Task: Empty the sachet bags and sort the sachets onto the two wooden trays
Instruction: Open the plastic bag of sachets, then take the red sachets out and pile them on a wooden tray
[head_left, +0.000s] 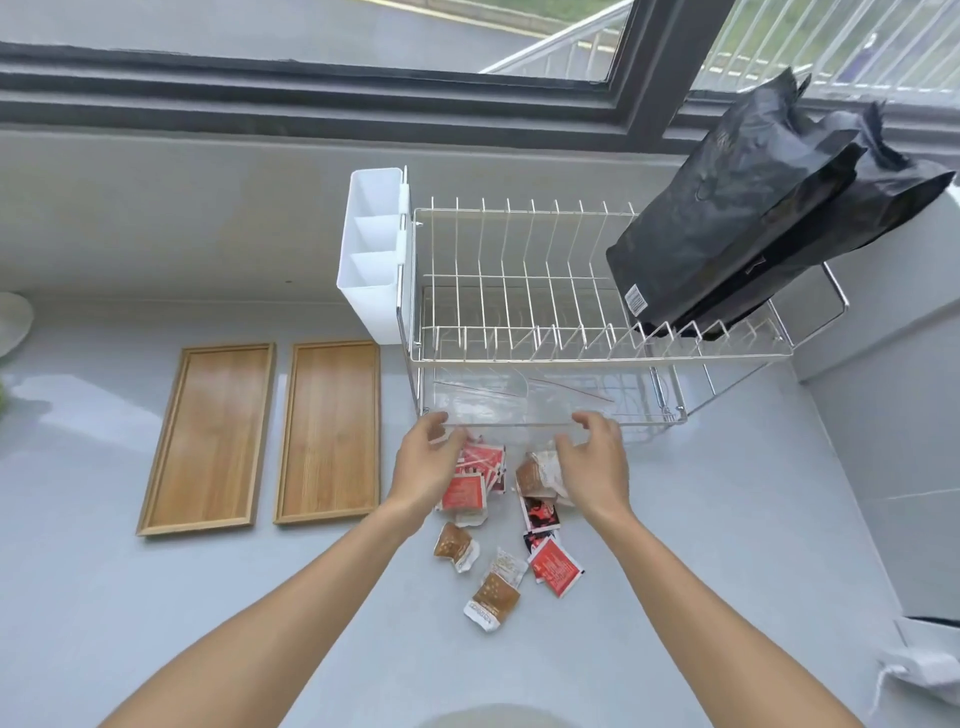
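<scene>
Head view. Two wooden trays side by side on the grey counter at left, the left tray (208, 439) and the right tray (331, 431), both with nothing in them. Behind and to the right, a wire dish rack (545, 291) with a white caddy (371, 254) hung on its left end; caddy compartments look bare. Two black bags (753, 208) leaning in the far right part of the rack.

At the near edge of the rack, a clear bag (519, 405) held up between both hands, seemingly without sachets inside. Left hand (428, 457) pinching its left lower corner, right hand (592, 457) grasping its right lower corner, fingers curled on the plastic.

Sachets (498, 519) loose on the counter just below the bag and between the wrists: red ones (555, 566) and brown ones (496, 597) mixed, some partly hidden under the hands. All well apart from the trays, to their right.
</scene>
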